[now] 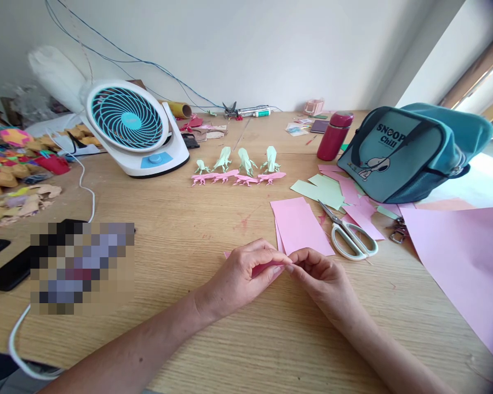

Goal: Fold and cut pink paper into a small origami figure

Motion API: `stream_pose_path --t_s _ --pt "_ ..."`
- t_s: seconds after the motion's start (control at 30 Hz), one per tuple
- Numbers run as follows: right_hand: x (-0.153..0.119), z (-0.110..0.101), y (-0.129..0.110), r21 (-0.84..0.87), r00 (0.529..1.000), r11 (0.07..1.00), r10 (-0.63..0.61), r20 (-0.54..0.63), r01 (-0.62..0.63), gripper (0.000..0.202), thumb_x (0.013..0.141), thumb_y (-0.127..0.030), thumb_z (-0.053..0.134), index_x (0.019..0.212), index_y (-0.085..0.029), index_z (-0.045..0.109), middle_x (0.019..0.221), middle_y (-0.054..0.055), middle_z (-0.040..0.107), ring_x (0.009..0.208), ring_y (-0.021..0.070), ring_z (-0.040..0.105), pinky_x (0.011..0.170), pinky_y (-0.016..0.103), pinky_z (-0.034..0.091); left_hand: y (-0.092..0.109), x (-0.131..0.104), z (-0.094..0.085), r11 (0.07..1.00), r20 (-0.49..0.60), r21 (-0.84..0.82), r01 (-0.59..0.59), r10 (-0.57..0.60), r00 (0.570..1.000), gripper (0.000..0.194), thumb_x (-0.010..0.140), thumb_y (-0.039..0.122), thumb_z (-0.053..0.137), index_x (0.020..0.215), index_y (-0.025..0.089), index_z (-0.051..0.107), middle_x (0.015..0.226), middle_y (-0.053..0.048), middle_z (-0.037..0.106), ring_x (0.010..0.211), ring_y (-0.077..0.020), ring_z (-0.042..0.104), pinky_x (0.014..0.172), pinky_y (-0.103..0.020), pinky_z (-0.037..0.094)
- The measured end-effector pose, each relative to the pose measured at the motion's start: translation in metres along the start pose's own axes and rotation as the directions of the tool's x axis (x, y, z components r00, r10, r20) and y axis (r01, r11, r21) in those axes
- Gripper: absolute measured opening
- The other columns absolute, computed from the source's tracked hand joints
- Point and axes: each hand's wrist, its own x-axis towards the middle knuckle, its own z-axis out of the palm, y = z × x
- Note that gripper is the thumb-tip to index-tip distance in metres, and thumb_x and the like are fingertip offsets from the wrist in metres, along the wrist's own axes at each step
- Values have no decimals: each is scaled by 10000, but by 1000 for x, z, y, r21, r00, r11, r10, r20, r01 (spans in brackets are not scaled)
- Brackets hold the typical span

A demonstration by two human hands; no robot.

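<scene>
Over the front of the table, my left hand (240,273) and my right hand (322,279) meet at their fingertips. A small piece of pink paper (261,268) is pinched in my left hand, mostly hidden by the fingers. My right thumb and forefinger close on its right end. How it is folded cannot be made out. Just beyond my hands lie pink paper rectangles (302,224), stacked loosely. White-handled scissors (353,238) rest to their right. Farther back stand green folded paper figures (246,161) behind a row of pink folded paper figures (238,178).
A white fan (133,128) stands at the back left, phones (12,268) at the left. Green and pink offcuts (322,190) lie by a teal bag (394,153) and a red flask (335,137). A large pink sheet (464,262) covers the right edge.
</scene>
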Motion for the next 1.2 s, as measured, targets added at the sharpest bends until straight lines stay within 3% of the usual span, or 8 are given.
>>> stream_pose_path --t_s 0.27,0.53,0.87,1.2 --pt "0 1 -3 14 1000 1000 -22 7 22 204 804 -404 759 836 -209 712 785 18 701 724 143 612 679 244 484 3 0 0 999 -23 9 30 -30 999 155 912 136 598 983 194 723 929 -23 661 855 -115 632 763 -226 485" --pt "0 2 -1 -9 998 998 -56 -10 56 190 806 -388 757 827 -204 713 766 17 693 711 138 607 666 240 478 6 1 0 998 -43 53 -18 20 999 118 895 95 601 923 166 691 898 -18 665 841 -106 628 754 -206 472" --pt "0 2 -2 -25 998 998 -58 -10 58 160 831 -372 734 826 -214 709 769 9 692 715 134 594 671 236 466 11 2 -4 982 -56 176 67 -58 997 24 886 166 636 878 181 652 839 15 659 775 -105 606 721 -220 433" --pt "0 2 -2 -52 997 996 -68 -42 66 185 847 -375 712 801 -198 685 726 -1 648 668 125 542 628 235 433 7 2 -6 969 -78 235 72 -55 995 180 914 285 604 790 160 637 773 -14 632 694 -118 576 652 -239 443"
